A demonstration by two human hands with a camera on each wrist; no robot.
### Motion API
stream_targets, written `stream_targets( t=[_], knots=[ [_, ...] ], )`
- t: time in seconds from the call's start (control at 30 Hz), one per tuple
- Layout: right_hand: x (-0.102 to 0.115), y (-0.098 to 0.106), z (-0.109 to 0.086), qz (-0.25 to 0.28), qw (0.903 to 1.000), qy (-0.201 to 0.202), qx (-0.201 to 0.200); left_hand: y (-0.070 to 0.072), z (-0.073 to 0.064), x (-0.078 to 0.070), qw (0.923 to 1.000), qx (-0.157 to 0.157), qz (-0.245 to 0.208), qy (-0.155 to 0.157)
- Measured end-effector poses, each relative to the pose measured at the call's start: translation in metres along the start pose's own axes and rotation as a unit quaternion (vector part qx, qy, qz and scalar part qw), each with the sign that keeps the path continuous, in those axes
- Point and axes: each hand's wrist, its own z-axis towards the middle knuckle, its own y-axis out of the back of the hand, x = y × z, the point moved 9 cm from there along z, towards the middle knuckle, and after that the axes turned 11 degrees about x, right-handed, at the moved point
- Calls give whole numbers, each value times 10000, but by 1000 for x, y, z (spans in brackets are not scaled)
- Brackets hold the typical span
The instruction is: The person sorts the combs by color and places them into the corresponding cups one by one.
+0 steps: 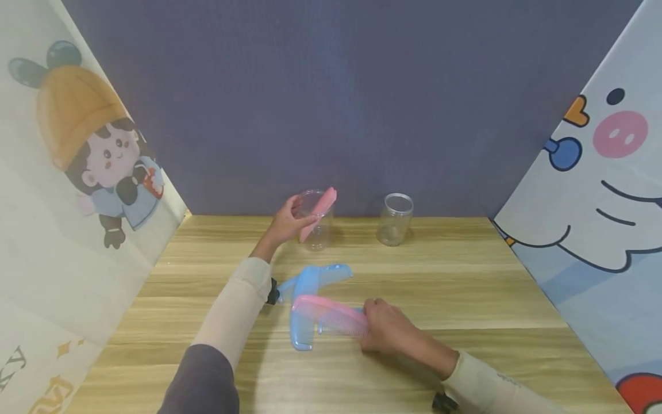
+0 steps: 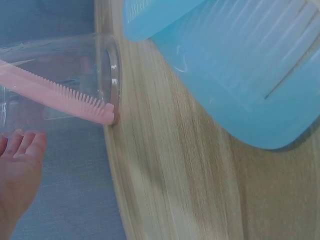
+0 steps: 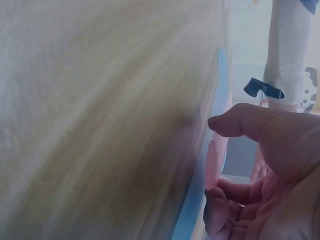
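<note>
At the back of the table my left hand grips a clear plastic jar, thumb on the near side. Inside the jar a pink comb leans, its top end above the rim; the left wrist view shows its teeth through the wall. My right hand holds another pink comb by one end, low over the table. This comb overlaps blue combs that lie crossed on the wood. Another blue piece shows partly from under it. In the right wrist view, thumb and fingers lie either side of the pink comb's end.
A second clear jar stands upright at the back, right of the first. The wooden table meets a dark back panel. Side panels with cartoon prints flank it. Black wrist devices sit at both cuffs.
</note>
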Motion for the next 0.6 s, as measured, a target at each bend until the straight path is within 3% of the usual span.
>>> stream_targets(
  t=[0.17,0.4,0.6],
  knots=[
    [-4,11,1,124,9992,193,-319,2,1,-1,10000,-19,-41,-26],
    [-16,18,5,713,9969,171,-294,1,2,1,10000,10,-7,-28],
    [-24,24,11,856,9953,244,-391,0,3,1,10000,20,14,-26]
  ],
)
